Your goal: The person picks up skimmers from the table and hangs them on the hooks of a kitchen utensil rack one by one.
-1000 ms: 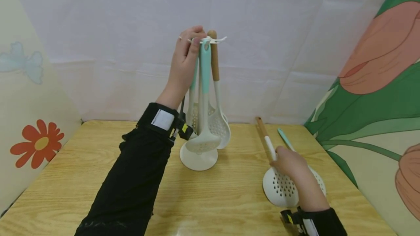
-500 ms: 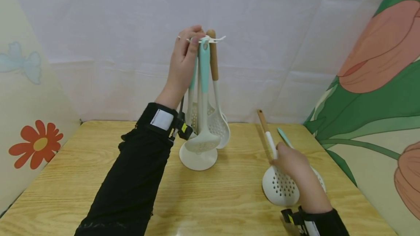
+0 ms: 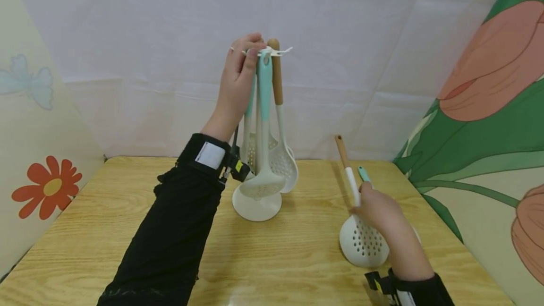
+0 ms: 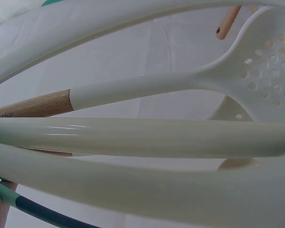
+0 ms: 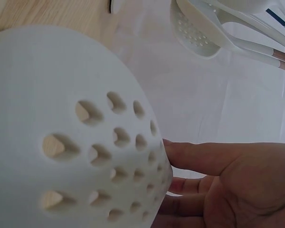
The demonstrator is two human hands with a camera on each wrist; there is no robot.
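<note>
Two hands work over a wooden bench [image 3: 127,211] in the head view. The left hand [image 3: 238,77] is raised to the top of a white utensil stand [image 3: 257,204], its fingers curled round the upper ends of the hanging handles just below the hook ring [image 3: 272,52], a clenched grip on the rack's top. From that ring hang a teal-handled slotted spoon [image 3: 265,122] and a wooden-handled skimmer [image 3: 278,122], with other pale utensils behind them. The right hand [image 3: 376,209] is low on the right of the bench, grasping the neck of a white perforated skimmer [image 3: 361,244] whose wooden handle end tilts up and away; the bowl is just above or resting on the bench, I cannot tell which. A teal-tipped utensil [image 3: 364,174] lies just behind that hand.

Left wrist view: the hanging tools fill the frame as pale bars. One wooden-handled skimmer [image 4: 256,71] crosses the middle, its holed bowl at the right, and the stand's post [image 4: 142,137] runs below it. A sliver of the left hand shows at the bottom left corner.

Right wrist view: the perforated skimmer's bowl [image 5: 71,137] looms large, with the right hand's fingers [image 5: 204,159] lying against its rim. The stand's hanging utensils [image 5: 199,28] show at the top.
</note>
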